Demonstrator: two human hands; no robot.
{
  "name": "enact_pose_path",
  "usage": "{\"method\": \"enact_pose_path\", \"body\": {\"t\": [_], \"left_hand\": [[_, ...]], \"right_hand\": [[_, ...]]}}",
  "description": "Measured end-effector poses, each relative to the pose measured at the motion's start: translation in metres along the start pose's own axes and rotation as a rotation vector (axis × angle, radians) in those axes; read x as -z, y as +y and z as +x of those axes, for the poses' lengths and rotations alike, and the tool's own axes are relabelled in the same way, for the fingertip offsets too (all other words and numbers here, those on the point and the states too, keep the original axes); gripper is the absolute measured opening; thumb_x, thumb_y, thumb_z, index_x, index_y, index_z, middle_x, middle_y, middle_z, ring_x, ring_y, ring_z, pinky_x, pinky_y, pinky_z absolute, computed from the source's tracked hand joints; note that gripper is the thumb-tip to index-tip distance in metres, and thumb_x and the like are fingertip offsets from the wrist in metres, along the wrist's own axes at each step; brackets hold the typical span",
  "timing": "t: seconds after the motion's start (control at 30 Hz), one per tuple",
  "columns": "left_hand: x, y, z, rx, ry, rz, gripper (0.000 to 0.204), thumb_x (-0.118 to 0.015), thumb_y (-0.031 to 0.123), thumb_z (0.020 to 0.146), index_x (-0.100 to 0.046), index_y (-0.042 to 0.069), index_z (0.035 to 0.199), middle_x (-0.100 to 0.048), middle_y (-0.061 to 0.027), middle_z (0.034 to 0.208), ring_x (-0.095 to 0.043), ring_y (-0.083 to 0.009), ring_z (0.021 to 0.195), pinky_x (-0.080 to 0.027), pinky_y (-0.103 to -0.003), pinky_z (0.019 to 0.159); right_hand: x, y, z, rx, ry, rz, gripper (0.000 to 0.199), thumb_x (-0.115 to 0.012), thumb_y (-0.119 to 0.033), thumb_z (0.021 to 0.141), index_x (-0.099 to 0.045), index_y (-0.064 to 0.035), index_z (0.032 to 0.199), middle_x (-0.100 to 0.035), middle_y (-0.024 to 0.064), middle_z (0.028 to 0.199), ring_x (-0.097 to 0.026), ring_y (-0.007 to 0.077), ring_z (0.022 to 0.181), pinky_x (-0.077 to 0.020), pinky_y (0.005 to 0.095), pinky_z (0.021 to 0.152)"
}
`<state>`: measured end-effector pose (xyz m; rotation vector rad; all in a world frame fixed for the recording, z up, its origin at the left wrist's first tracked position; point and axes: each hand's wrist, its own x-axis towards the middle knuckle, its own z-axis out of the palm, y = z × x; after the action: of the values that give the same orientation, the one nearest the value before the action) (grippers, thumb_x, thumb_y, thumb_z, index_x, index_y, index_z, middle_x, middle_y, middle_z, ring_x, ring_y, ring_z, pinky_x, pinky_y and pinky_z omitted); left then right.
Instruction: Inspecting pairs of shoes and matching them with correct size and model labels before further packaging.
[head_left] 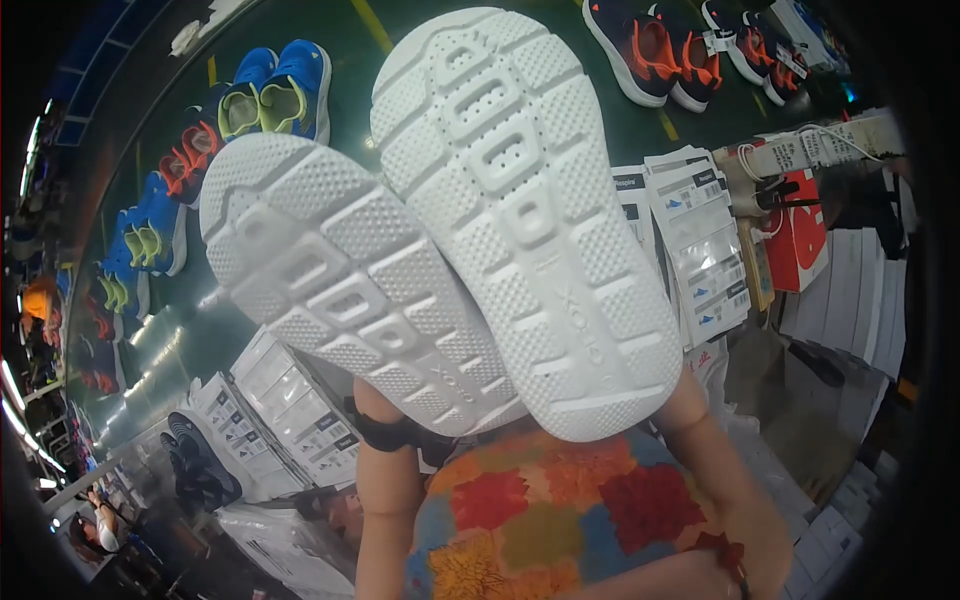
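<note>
Two shoes are held up close, their white patterned soles turned toward me. The left shoe (330, 270) tilts to the left, and its heel end lies partly behind the right shoe (530, 230), which stands more upright. Behind the left shoe's heel end is my left hand (376, 400), with only the wrist area showing. The right shoe's heel end covers most of my right hand (686, 402). Both sets of fingers are hidden, but the raised shoes rest in my grip. The uppers of this pair cannot be seen.
A green table (190, 350) carries blue-and-lime shoes (280, 90), red-lined shoes (190, 160) and dark shoes with orange linings (655, 60). Label sheets (695, 240) lie at right, more label sheets (290, 400) at left. A red box (797, 235) stands at right. Dark sandals (200, 460) sit lower left.
</note>
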<state>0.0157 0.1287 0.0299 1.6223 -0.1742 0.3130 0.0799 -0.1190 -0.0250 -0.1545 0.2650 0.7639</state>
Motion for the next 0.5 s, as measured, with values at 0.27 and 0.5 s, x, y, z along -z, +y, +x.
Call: {"method": "enact_pose_path", "body": {"t": [0.27,0.5], "left_hand": [[0.005,-0.081,0.129,0.699,0.017,-0.347,0.066,-0.041,0.055,0.098,-0.033,0.01,0.146,-0.041,-0.0096,0.147,-0.039,-0.0305,0.135,-0.037,-0.051,0.105],[-0.037,-0.115,0.129,0.145,-0.177,0.614,0.055,-0.06,0.03,0.093,-0.045,-0.004,0.133,-0.054,-0.025,0.122,-0.056,-0.0366,0.111,-0.044,-0.041,0.097]], "right_hand": [[-0.025,-0.093,0.11,0.809,0.369,-1.123,0.066,-0.068,-0.034,0.089,-0.036,-0.0023,0.138,-0.057,0.0086,0.109,-0.058,0.0194,0.1,-0.0471,0.0356,0.093],[-0.023,-0.109,0.047,0.606,0.299,-1.761,0.044,-0.067,-0.034,0.09,-0.063,-0.0008,0.118,-0.068,0.0099,0.107,-0.063,0.0164,0.097,-0.05,0.0283,0.081]]}}
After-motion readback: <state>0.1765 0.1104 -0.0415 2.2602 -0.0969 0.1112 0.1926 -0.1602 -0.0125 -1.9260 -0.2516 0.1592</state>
